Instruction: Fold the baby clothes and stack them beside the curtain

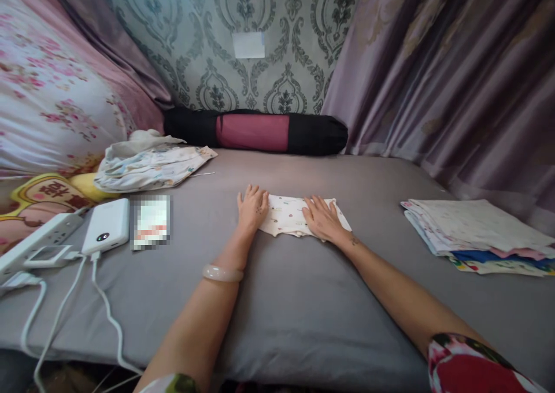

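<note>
A small folded white garment with tiny coloured prints [289, 215] lies on the grey bed sheet [295, 300] in the middle of the view. My left hand [252, 207] lies flat on its left end, fingers stretched out. My right hand [321, 218] presses flat on its right part, fingers spread. Neither hand grips anything. A pale bangle [222, 273] sits on my left wrist.
A stack of folded clothes [477, 234] lies at the right. Unfolded light clothes [150, 163] are heaped at the back left. A black and pink roll bag [255, 131] lies along the wall. A power bank [107, 225], a phone [151, 221] and a power strip [39, 240] with cables sit at left.
</note>
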The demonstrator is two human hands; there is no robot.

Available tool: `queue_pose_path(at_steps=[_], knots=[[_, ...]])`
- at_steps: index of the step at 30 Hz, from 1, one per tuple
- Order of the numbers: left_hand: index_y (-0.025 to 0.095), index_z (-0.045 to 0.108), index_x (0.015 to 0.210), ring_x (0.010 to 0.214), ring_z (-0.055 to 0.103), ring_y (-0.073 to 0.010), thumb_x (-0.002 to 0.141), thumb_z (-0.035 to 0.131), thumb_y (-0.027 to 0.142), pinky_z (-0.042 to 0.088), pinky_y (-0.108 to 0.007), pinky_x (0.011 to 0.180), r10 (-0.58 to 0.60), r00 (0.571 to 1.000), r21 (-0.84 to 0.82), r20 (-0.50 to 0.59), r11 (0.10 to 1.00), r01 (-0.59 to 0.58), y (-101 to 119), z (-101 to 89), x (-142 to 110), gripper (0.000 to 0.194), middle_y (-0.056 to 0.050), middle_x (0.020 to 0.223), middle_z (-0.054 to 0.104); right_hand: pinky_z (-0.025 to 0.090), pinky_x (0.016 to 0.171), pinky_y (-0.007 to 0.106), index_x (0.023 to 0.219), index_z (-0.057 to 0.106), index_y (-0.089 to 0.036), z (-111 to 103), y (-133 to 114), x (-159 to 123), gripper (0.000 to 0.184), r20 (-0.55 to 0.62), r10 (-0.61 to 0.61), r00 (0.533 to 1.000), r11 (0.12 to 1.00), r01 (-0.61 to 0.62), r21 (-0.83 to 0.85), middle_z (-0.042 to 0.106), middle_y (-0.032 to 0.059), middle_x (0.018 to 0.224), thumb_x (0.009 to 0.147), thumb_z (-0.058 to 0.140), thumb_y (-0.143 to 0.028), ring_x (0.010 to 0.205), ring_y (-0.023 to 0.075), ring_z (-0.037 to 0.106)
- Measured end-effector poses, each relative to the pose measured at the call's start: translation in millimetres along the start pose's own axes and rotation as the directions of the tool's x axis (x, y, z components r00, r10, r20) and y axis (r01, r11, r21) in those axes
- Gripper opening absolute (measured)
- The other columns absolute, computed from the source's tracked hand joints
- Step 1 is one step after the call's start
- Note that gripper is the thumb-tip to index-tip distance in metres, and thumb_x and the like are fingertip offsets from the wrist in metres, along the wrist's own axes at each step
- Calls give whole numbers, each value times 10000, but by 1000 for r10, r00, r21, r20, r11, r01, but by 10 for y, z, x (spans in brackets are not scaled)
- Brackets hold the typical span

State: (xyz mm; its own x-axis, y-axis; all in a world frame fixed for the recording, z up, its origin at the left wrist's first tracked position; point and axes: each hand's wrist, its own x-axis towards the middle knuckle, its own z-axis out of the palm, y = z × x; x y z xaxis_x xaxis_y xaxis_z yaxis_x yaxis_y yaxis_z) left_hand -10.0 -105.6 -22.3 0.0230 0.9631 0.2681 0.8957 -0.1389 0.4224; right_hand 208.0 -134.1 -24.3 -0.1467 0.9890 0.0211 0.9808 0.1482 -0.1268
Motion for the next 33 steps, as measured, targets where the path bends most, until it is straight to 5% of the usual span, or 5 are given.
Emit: queue_pose_path(at_steps=[4,11,20,33], knots=[[238,606,1200,1406,329,-260,988,257,354,224,-565,1137,-45,999,-17,2,999,45,-14,-15,14,424,-75,1412,521,136,1148,547,1493,326,-161,-63,-111,27,582,-23,10,1000,1000,-9,17,265,137,1561,999,168,-425,1441,292,204],[229,588,1209,1396,345,-244,967,329,235,261,-519,1126,-154,987,-49,-37,987,152,-85,43,50,355,-75,1380,549,150,1156,505,1489,334,-165,-41,-481,101,572,-24,-143,989,989,144,41,253,112,1569,999,183,-417,1444,265,199],[204,595,1199,1381,374,-232,922,387,162,251,-485,1134,-188,978,-135,-85,975,176,-141,105,78,349,-87,1342,582,173,1138,534,1462,382,-141,14,-505,139,564,-31,-142,989,990,142,-8,342,136,1526,994,194,-392,1412,290,269],[154,594,1226,1350,422,-212,875,359,68,294,-419,1130,-272,961,-181,-46,949,260,-162,-14,108,431,-103,1311,604,115,1154,513,1477,342,-90,177,-872,258,584,-70,-233,970,972,232,-20,329,142,1531,985,241,-389,1427,271,239]])
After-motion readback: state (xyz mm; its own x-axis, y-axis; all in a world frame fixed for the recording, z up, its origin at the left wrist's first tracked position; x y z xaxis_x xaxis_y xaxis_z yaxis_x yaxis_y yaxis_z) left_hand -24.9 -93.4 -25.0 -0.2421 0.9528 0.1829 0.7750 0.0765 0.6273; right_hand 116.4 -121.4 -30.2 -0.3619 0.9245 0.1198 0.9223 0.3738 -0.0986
